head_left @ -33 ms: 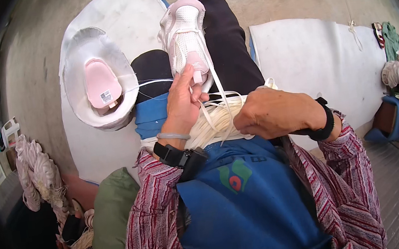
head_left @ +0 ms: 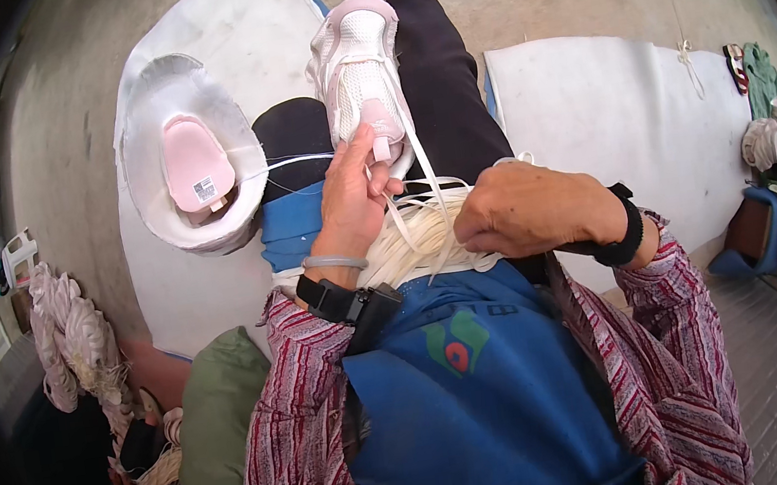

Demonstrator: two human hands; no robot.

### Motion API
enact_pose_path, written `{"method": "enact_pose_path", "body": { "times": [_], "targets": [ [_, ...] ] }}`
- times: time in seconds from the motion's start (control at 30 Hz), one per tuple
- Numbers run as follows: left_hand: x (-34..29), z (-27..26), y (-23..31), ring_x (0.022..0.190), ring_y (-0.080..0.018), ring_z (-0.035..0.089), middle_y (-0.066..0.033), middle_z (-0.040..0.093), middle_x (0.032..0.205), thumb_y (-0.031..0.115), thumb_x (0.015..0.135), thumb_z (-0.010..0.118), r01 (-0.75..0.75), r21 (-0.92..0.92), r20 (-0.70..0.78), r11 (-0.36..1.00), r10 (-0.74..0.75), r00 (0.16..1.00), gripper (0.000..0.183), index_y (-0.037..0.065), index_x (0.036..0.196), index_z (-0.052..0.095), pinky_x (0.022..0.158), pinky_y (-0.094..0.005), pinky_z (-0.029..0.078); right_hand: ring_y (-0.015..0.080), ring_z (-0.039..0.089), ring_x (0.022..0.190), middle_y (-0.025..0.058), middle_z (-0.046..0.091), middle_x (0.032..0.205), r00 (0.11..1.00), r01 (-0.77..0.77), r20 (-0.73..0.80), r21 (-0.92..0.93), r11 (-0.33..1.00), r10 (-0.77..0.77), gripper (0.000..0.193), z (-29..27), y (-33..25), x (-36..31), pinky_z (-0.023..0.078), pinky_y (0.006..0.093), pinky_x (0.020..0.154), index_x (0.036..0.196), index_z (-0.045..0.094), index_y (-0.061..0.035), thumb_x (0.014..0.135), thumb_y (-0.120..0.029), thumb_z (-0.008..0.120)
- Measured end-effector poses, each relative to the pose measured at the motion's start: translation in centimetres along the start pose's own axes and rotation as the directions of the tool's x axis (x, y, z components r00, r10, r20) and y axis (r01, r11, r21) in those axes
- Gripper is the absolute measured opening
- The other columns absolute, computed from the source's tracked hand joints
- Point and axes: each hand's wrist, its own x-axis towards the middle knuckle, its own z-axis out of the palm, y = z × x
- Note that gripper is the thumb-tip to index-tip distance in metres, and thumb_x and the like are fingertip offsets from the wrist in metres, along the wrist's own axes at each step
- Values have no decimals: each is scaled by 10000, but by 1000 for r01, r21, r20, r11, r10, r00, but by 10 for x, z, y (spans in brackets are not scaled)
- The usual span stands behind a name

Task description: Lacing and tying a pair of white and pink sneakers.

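Note:
A white mesh shoe with pink toe and tongue rests over my legs, toe pointing away from me. My left hand is closed at its near end, fingers and thumb around the tongue and collar; part of the grip is hidden. A white shoelace runs from the shoe toward my right hand, whose fingers are curled shut at the lace's lower stretch, with the fingertips mostly hidden. Under and between both hands a thick bundle of cream-white laces lies across my lap, on the blue apron.
Left of the shoe stands a white oval tub holding a pink shoe piece, with a white lace stretched over its rim. White sheets cover the floor on both sides. A green cushion and bunched white shoes are at left.
My right hand has risen very slightly. My left hand and the shoe keep their places.

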Motion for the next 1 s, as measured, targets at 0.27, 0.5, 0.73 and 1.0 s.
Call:
{"method": "enact_pose_path", "body": {
  "times": [0.27, 0.5, 0.73, 1.0],
  "targets": [
    [15, -3, -1, 423, -55, 315, 7, 507, 752, 217, 974, 524, -57, -46, -1, 997, 57, 998, 194, 69, 1098, 497, 574, -319, 561, 361, 658, 701, 197, 658, 728, 525, -118, -775, 344, 931, 353, 240, -15, 84, 77, 518, 399, 670, 811, 658, 23, 813, -212, 607],
    [9, 5, -8, 448, -56, 369, -8, 542, 789, 226, 972, 515, -133, 24, -141, 991, 135, 981, 232, 56, 1127, 496, 579, -329, 563, 205, 652, 737, 146, 674, 801, 597, -165, -691, 391, 906, 407, 259, -23, 94, 112, 515, 315, 707, 851, 654, 27, 777, -221, 660],
    [11, -3, -11, 496, -59, 427, -27, 569, 821, 249, 976, 503, -156, 40, -83, 987, 159, 984, 266, 32, 1130, 506, 576, -335, 568, 288, 620, 671, 184, 626, 756, 619, -169, -726, 249, 954, 299, 206, -29, 98, 124, 496, 356, 654, 791, 602, 49, 761, -154, 619],
    [4, 11, -5, 409, -41, 304, -39, 603, 814, 299, 993, 492, -89, 4, -90, 996, 89, 992, 245, 69, 914, 523, 548, -295, 536, 238, 598, 707, 151, 610, 811, 611, 9, -787, 110, 994, 82, 149, -36, 92, 113, 495, 336, 662, 942, 586, 14, 845, -96, 613]
  ]
}}
